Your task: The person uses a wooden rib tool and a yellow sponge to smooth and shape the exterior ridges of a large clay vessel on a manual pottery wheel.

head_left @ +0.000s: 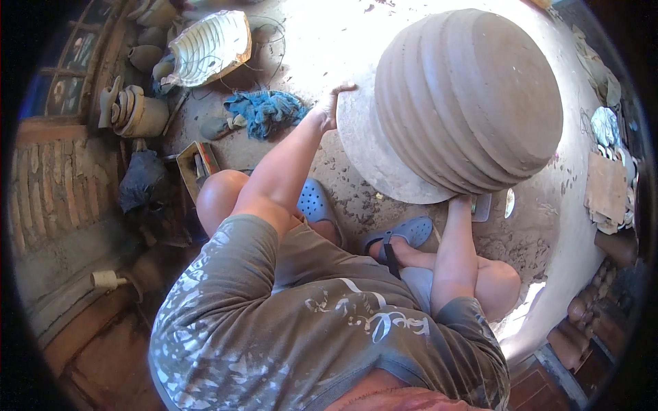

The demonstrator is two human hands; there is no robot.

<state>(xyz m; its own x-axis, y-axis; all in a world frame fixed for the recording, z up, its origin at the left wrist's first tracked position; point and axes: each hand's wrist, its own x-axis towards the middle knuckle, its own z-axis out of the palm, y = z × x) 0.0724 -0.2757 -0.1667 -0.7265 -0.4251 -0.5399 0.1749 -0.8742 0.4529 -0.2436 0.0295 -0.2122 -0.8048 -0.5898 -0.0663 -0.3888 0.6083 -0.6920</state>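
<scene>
A large brown clay pot (439, 89) with thick horizontal ribs stands on a pale round board (358, 140) in front of me, right of the middle. Pot and board look tilted, and the pot's smooth closed end points up and to the right. My left hand (334, 108) is closed on the board's left edge, its thumb stretched along the rim and the other fingers mostly out of sight. At the near side, my right hand (460, 200) reaches under the pot and board. Its fingers are hidden there.
A blue cloth (264, 113) lies on the crumb-strewn floor, near a broken ribbed mould-like piece (209, 49). Left of my knee is a small box of tools (197, 163). Clay vessels (140, 113) line the left wall; flat boards (606, 183) and pots (582, 315) crowd the right.
</scene>
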